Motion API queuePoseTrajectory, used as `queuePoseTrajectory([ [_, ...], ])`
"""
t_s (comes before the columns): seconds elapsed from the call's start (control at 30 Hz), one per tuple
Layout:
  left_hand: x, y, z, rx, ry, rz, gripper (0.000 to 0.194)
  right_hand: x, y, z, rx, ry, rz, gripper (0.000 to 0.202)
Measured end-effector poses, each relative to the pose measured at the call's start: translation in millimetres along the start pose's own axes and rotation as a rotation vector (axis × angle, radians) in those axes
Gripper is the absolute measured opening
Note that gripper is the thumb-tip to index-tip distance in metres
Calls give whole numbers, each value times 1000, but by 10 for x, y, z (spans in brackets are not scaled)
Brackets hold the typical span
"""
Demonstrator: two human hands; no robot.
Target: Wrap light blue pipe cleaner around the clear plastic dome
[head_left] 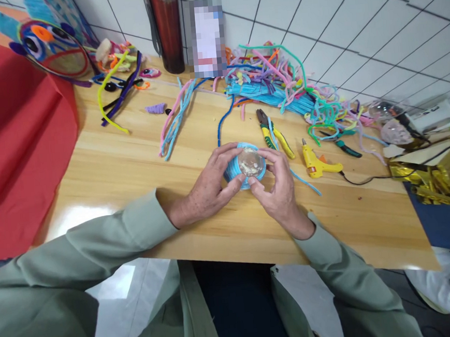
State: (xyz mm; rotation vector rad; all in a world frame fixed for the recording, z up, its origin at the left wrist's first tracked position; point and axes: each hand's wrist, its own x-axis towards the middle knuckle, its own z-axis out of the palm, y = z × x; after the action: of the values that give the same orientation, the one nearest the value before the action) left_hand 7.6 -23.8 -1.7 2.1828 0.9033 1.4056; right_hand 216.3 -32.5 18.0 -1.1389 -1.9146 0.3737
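Note:
Between my two hands, just above the wooden table, is a clear round plastic piece wrapped in light blue pipe cleaner [232,171]. My left hand [218,177] grips its left side, thumb at the lower edge and fingers over the top. On the opposite side, my right hand [276,182] closes round the rim, its thumb near the left thumb. The see-through middle of the piece faces up. Pliers with yellow and green handles [284,142] lie just beyond my right hand, a light blue pipe cleaner across them. A dark blue pipe cleaner [225,120] curves behind the piece.
A yellow glue gun [318,165] with a black cord rests at right, near green-handled cutters [347,147]. Behind are heaped pipe cleaners [277,89], a phone [206,40] and a red-brown flask [170,30]. Red cloth [16,148] covers the left side; gold foil [433,188] lies far right.

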Motion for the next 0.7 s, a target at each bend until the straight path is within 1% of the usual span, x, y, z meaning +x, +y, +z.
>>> queuePoseTrajectory([
  [0.17, -6, -16, -21, -73, -14, -10, 45, -3, -7, -1, 24, -4, 13, 48],
  [0.3, 7, -18, -27, -90, 8, -40, 40, -5, -4, -7, 12, -7, 10, 48],
  [0.43, 12, -16, -15, -105, 23, -82, 38, -3, -7, -11, 8, -11, 3, 49],
  [0.7, 33, 0, -22, -147, 38, -119, 34, -4, 2, 11, -6, 13, -21, 48],
])
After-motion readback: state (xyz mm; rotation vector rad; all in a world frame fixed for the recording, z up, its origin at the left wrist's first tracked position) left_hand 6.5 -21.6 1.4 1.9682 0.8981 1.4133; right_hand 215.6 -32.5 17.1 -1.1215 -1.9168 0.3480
